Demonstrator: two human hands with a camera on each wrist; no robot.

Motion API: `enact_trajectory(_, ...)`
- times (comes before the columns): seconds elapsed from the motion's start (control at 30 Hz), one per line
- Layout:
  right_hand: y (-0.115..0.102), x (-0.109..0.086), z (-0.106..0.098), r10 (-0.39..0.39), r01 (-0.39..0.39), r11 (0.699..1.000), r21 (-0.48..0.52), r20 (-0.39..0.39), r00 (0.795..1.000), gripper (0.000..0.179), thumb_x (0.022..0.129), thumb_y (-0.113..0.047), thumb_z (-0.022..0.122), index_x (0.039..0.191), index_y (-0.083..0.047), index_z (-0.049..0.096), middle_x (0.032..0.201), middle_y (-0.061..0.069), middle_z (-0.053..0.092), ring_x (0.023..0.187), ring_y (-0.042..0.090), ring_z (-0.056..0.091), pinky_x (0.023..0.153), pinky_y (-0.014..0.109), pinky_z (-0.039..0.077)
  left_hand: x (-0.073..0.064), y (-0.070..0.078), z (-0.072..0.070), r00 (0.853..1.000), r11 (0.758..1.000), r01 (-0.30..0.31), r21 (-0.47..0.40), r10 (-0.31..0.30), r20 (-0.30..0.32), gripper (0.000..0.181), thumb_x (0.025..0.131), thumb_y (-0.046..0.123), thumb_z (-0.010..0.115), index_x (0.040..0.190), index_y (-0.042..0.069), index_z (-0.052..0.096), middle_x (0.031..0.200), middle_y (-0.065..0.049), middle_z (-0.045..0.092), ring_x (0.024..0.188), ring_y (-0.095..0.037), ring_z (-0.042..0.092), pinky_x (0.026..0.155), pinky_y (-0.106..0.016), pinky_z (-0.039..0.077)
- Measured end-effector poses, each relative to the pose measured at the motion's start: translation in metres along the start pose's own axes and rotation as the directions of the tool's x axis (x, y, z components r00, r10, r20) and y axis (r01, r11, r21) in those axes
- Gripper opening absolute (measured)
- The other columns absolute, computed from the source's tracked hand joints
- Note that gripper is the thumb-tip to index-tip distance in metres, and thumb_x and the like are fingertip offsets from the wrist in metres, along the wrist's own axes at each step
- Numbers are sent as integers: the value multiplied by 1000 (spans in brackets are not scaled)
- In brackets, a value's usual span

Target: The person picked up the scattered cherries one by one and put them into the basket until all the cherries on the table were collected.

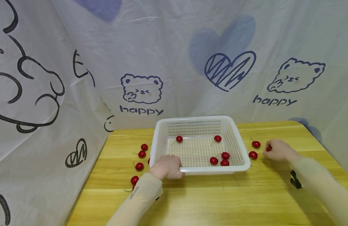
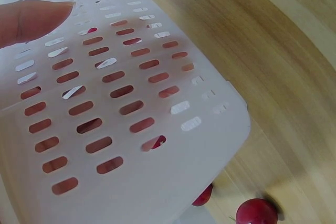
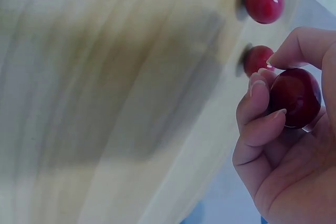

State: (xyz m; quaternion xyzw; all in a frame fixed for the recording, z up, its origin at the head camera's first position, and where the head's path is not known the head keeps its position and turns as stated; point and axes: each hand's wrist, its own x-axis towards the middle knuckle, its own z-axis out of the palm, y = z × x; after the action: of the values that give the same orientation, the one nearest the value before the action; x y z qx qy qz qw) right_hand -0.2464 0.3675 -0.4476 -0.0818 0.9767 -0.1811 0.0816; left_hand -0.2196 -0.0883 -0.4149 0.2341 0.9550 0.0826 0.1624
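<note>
A white perforated plastic basket [image 1: 210, 169] stands on the wooden table, with several red cherries inside, one of them a cherry [image 1: 179, 138] near the back left. My left hand [image 1: 167, 166] grips its front rim near the left corner. In the left wrist view the thumb [image 2: 37, 20] lies along the basket's slotted wall [image 2: 105, 124]. To the right of the basket my right hand [image 1: 280, 151] holds a dark red cherry [image 3: 295, 98] between thumb and curled fingers. Two more cherries lie just left of that hand, one farther back [image 1: 256, 144] and one nearer [image 1: 253, 155].
Several loose cherries lie left of the basket, among them a cherry [image 1: 139, 166] beside my left forearm. The light wooden table [image 1: 233, 201] has a rounded far right corner. A white cloth [image 1: 179, 78] with bear and heart drawings hangs behind and at the left.
</note>
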Motion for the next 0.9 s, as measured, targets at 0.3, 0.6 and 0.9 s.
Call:
enact_trajectory(0.3,-19,7,-17,-49,48,999,-12,-59,997,20,84,-19,69,76,-5,57,67,3,52,63,17,46,60,30,36,-1,0,1,1000,1000,1,-12,-1,2,16,76,28,68,67,18,59,57,5,48,52,-10,41,49,-26,36)
enact_trajectory(0.6,-44,22,-31,-55,56,998,5,-74,996,19,85,-19,68,77,-6,57,64,1,50,59,16,46,56,29,37,0,0,1,1000,1000,4,-11,-4,5,16,76,28,68,67,18,59,57,5,49,52,-11,41,49,-26,37)
enact_trajectory(0.9,-77,32,-52,-81,85,996,37,-107,991,14,85,-14,64,80,-4,56,64,3,50,56,16,47,54,29,38,0,0,1,1000,1000,4,-6,-4,0,16,75,29,69,66,19,60,57,5,49,53,-11,42,50,-26,37)
